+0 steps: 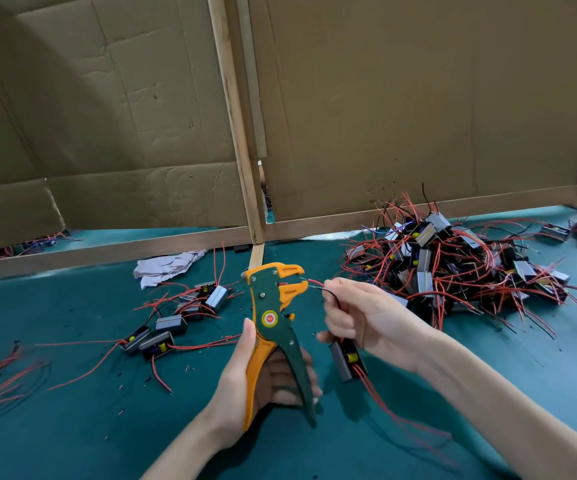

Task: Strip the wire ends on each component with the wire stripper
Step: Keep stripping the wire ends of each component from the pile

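Green cloth covers the table (pixel 72 427), with cardboard walls (pixel 418 98) behind. The left hand (pixel 235 375) grips the wire stripper (pixel 269 299) upright. The right hand (pixel 359 317) pinches 2 wires (pixel 314 282) at the tool's orange mouth, and their component (pixel 344 360) hangs below that hand. A pile of components (pixel 453 265) sits on the right.

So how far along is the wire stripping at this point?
Early, it seems. Likely done: a small group of components lies apart on the left; their ends are too small to check. In hand: the left hand grips the wire stripper, the right hand pinches the red and black wires of one component at its jaws. Left: the large pile on the right.
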Available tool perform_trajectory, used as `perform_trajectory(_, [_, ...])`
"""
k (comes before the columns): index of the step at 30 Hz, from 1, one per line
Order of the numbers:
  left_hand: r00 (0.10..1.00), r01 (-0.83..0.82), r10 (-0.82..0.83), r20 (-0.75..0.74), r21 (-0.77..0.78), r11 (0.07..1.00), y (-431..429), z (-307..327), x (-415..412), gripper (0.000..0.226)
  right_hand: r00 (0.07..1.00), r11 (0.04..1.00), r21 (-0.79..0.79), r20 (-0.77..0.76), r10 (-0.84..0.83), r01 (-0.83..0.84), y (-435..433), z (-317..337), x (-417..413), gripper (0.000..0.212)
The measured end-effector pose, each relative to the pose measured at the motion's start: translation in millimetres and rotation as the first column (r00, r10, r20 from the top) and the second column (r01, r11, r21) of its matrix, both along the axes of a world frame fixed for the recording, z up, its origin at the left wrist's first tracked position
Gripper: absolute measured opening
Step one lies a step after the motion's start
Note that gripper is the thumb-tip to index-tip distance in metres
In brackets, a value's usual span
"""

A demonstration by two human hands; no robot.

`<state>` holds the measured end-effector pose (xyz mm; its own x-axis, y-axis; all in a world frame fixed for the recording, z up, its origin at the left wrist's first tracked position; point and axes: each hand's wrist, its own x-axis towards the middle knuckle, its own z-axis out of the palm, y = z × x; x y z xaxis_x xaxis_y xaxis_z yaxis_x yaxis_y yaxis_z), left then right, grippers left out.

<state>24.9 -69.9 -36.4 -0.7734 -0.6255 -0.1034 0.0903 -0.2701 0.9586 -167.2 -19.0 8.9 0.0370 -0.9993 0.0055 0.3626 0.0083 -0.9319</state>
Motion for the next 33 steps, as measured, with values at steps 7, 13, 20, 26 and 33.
perform_trajectory(7, [0.999,0.038,-0.038,-0.002,0.026,0.999,0.7,3.6,1.5,0.085,0.993,0.992,-0.039,-0.020,-0.118,0.118,0.5,0.6,-0.6,0.028])
perform_trajectory(13, [0.992,0.121,-0.121,0.039,0.005,0.993,1.5,2.9,1.6,0.088,0.995,0.991,-0.087,0.032,-0.100,0.102,1.2,-0.3,2.4,0.028])
perform_trajectory(20, [0.987,0.158,-0.158,0.038,-0.004,0.987,1.3,1.8,2.5,0.086,0.992,0.988,-0.081,0.018,-0.127,0.128,3.0,-0.6,4.8,0.032])
perform_trajectory(26, [0.990,0.131,-0.128,0.057,-0.052,0.990,2.0,-1.6,3.4,0.085,0.990,0.987,-0.088,0.026,-0.135,0.137,3.4,0.4,6.0,0.034])
perform_trajectory(33, [0.984,-0.148,0.159,0.086,-0.121,0.982,11.4,-9.2,-4.6,0.084,0.993,0.989,-0.094,0.035,-0.113,0.115,2.5,-0.8,7.3,0.030])
